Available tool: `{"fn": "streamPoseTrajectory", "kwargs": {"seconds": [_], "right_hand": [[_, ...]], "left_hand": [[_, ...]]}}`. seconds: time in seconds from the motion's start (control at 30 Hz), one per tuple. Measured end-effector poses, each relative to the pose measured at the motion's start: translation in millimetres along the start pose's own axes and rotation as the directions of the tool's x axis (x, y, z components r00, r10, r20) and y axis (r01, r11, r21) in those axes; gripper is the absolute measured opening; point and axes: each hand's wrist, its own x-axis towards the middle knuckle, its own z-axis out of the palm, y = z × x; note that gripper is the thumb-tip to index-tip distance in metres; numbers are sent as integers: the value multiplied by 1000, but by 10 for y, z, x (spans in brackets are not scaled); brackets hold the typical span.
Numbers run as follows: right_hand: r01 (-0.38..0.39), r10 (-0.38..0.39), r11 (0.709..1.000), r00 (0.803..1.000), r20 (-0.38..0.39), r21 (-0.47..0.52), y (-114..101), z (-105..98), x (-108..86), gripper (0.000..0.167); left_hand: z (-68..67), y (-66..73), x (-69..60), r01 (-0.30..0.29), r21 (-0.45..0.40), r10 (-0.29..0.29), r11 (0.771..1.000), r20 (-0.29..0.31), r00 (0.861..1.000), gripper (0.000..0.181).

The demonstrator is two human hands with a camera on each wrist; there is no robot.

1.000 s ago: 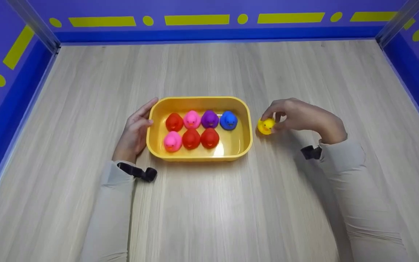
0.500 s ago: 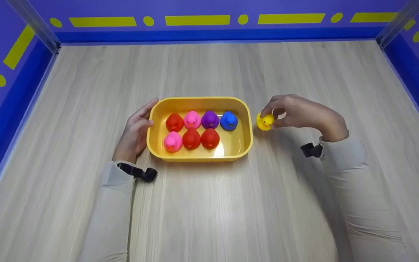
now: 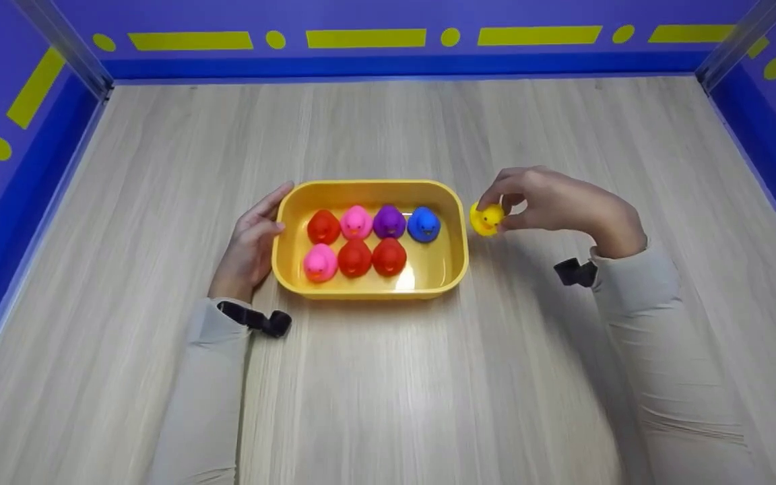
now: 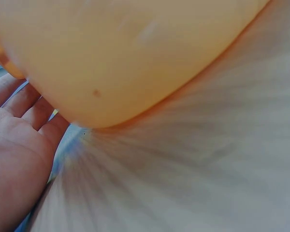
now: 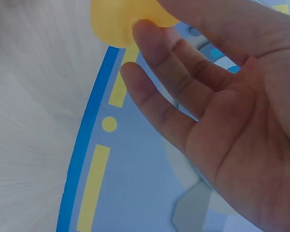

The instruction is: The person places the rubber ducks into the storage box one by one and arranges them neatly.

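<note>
In the head view, my right hand [image 3: 550,202] pinches a small yellow rubber duck [image 3: 488,219] between thumb and fingers, just outside the right wall of a yellow plastic tub [image 3: 369,294]. The right wrist view shows part of the duck [image 5: 111,24] at the fingertips. My left hand [image 3: 243,246] rests along the tub's left side, its thumb tip at the rim and its fingers nearly straight against the outer wall. Inside the tub, rubber ducks stand in two rows: red [image 3: 322,227], pink [image 3: 356,222], purple [image 3: 389,221] and blue [image 3: 424,224] behind, pink [image 3: 320,263] and two red [image 3: 355,257] in front.
The tub stands on a pale wood-grain table [image 3: 388,377]. Blue and purple panels [image 3: 361,64] with yellow marks border the back and both sides. A black wrist strap mount [image 3: 277,323] sits by each cuff.
The right hand has lifted the yellow duck up from beside the tub, and slightly away from me and to the left. The left hand and the tub have stayed still.
</note>
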Motion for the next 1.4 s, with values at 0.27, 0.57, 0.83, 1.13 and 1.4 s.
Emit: {"fn": "streamPoseTrajectory", "kwargs": {"seconds": [0.27,0.57,0.83,1.13,1.4], "right_hand": [[93,-93,995,996,-9,-25,-96,-24,56,28],[128,-127,990,992,26,-66,-311,-47,162,29],[104,-94,990,990,102,-97,-497,-66,281,28],[79,-47,986,976,213,-146,-655,-7,447,26],[3,45,986,958,282,-168,-747,105,563,23]], "left_hand": [[-15,-9,-23,14,8,-14,1000,15,1000,66],[-16,-9,-39,21,6,-21,1000,-5,1000,65],[-12,6,-19,17,10,-17,1000,7,1000,66],[-5,5,-5,12,-3,-12,1000,15,1000,66],[-15,-7,5,14,0,-14,1000,21,1000,66]]}}
